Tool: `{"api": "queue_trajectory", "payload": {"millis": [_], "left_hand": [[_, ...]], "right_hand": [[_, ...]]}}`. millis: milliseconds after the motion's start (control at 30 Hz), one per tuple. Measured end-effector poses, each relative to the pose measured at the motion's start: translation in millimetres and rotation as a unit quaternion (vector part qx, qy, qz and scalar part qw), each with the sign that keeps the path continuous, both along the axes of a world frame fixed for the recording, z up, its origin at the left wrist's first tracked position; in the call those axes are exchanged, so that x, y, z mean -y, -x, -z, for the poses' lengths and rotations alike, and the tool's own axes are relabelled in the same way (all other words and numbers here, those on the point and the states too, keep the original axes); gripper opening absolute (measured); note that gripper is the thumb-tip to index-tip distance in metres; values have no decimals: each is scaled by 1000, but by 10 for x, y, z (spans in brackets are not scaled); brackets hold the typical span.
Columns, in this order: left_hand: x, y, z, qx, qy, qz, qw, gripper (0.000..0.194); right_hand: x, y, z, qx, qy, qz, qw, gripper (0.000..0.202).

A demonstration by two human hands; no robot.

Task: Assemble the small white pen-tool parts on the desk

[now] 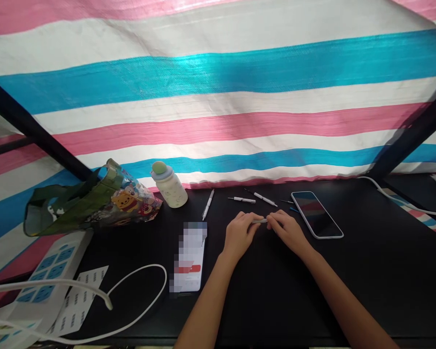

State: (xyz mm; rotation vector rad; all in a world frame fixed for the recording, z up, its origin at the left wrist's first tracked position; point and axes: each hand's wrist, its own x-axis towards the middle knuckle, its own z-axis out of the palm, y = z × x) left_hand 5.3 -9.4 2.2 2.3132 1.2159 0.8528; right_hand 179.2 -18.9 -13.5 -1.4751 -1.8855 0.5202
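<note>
Between my two hands is a short white pen part, lying roughly level just above the black table. My left hand pinches its left end. The fingers of my right hand are closed at its right end, where a small tip partly shows. Beyond my hands lie a white pen piece with a thin dark end and a similar one slanting to its right. A whole white pen rests farther left. Near my right hand are a thin dark piece and a small blue piece.
A dark-screened phone lies right; a lit, blurred phone lies left. At the back left stand a bottle and a cartoon bag. A power strip, printed sheet and white cable occupy the left.
</note>
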Motion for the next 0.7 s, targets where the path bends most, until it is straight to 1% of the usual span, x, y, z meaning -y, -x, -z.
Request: {"api": "queue_trajectory", "payload": {"millis": [133, 267, 433, 567, 700], "left_hand": [[5, -7, 4, -11, 5, -13, 1000, 17], [0, -1, 7, -1, 21, -28, 999, 19], [-7, 12, 12, 3, 23, -22, 999, 21], [-12, 12, 23, 0, 12, -35, 999, 23], [-16, 2, 21, -6, -9, -27, 1000, 16]], "right_hand": [[-9, 5, 6, -11, 0, 6, 1000, 37], [-12, 0, -11, -50, 6, -16, 999, 28], [-11, -24, -26, -30, 13, -21, 999, 30], [-8, -25, -27, -10, 12, -18, 1000, 34], [-1, -7, -20, 5, -3, 0, 1000, 34]]}}
